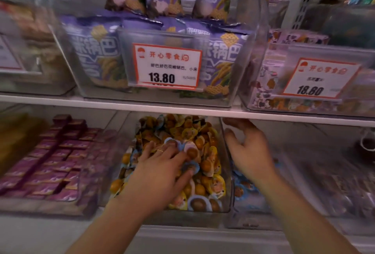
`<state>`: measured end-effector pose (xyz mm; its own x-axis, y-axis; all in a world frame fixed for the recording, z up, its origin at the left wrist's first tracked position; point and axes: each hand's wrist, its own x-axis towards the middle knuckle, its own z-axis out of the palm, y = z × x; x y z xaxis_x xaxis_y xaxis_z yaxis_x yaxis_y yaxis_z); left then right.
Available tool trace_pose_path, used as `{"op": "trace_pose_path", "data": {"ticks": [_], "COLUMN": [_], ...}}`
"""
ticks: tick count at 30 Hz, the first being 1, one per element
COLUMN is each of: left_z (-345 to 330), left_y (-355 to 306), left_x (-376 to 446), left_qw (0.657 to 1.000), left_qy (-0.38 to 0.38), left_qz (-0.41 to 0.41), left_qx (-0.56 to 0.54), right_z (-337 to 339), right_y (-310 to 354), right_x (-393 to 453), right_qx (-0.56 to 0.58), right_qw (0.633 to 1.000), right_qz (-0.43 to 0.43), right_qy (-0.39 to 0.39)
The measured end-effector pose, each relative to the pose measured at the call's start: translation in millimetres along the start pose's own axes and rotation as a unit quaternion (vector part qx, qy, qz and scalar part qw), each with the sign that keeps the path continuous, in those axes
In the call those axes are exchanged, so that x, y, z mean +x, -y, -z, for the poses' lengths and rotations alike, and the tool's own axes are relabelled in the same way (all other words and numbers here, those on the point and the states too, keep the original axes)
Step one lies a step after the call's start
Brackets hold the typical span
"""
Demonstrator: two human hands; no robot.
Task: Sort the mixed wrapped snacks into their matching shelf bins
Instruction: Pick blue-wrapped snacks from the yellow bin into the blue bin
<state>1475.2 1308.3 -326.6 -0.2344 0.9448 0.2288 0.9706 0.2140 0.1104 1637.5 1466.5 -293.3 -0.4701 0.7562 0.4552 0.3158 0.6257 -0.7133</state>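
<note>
A clear middle bin (pixel 226 172) on the lower shelf holds a heap of small wrapped egg snacks (pixel 205 142), yellow-wrapped ones mixed with several blue-wrapped ones. My left hand (pixel 162 164) lies on the heap, fingers spread over blue-wrapped pieces (pixel 192 167). My right hand (pixel 249 148) hovers over the bin's right wall, fingers loosely curved and holding nothing. The bin to the right (pixel 247 191) shows blue-wrapped snacks behind my right forearm.
Purple wrapped bars (pixel 54 164) fill the bin at lower left. The white shelf board (pixel 182 107) sits just above my hands. Above it stand bins of purple snack bags (pixel 95 51) with price tags 13.80 (pixel 166 67) and 18.80 (pixel 318 79).
</note>
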Motion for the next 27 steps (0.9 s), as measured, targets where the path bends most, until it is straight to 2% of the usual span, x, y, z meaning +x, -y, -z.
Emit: {"op": "trace_pose_path", "data": {"ticks": [2, 4, 7, 10, 14, 19, 21, 24, 27], "left_z": [1.6, 5.1, 11.5, 12.8, 8.4, 0.1, -2.4, -3.3, -4.3], "left_y": [8.5, 15.8, 31.7, 44.6, 44.5, 42.1, 42.3, 45.6, 46.9], "left_x": [-3.1, -7.5, -18.3, -26.4, -27.1, -19.2, -17.2, -16.7, -16.8], "left_qw": [1.0, 1.0, 0.998, 0.997, 0.997, 0.995, 0.995, 0.997, 0.999], "left_qy": [-0.006, -0.014, -0.048, -0.05, -0.053, -0.074, -0.072, -0.051, -0.024], "left_qz": [0.005, 0.008, 0.036, 0.05, 0.049, 0.069, 0.067, 0.052, 0.039], "left_qx": [-0.006, -0.003, 0.001, 0.012, 0.029, 0.015, 0.013, 0.007, 0.003], "right_z": [-16.7, -35.2, -61.0, -76.0, -74.2, -73.2, -70.0, -58.9, -48.6], "right_y": [17.8, 28.2, 29.7, 26.2, 24.4, 25.9, 28.4, 34.8, 44.4], "right_x": [-5.5, -8.1, -8.4, -2.7, 10.9, 10.4, 10.2, 11.9, 9.6], "right_qx": [-0.062, -0.141, -0.26, -0.316, -0.311, -0.359, -0.326, -0.233, -0.153], "right_qw": [0.988, 0.96, 0.915, 0.891, 0.901, 0.885, 0.902, 0.948, 0.975], "right_qz": [0.09, 0.137, 0.18, 0.163, 0.115, 0.135, 0.127, 0.105, 0.083], "right_qy": [0.111, 0.199, 0.25, 0.283, 0.28, 0.265, 0.251, 0.188, 0.14]}}
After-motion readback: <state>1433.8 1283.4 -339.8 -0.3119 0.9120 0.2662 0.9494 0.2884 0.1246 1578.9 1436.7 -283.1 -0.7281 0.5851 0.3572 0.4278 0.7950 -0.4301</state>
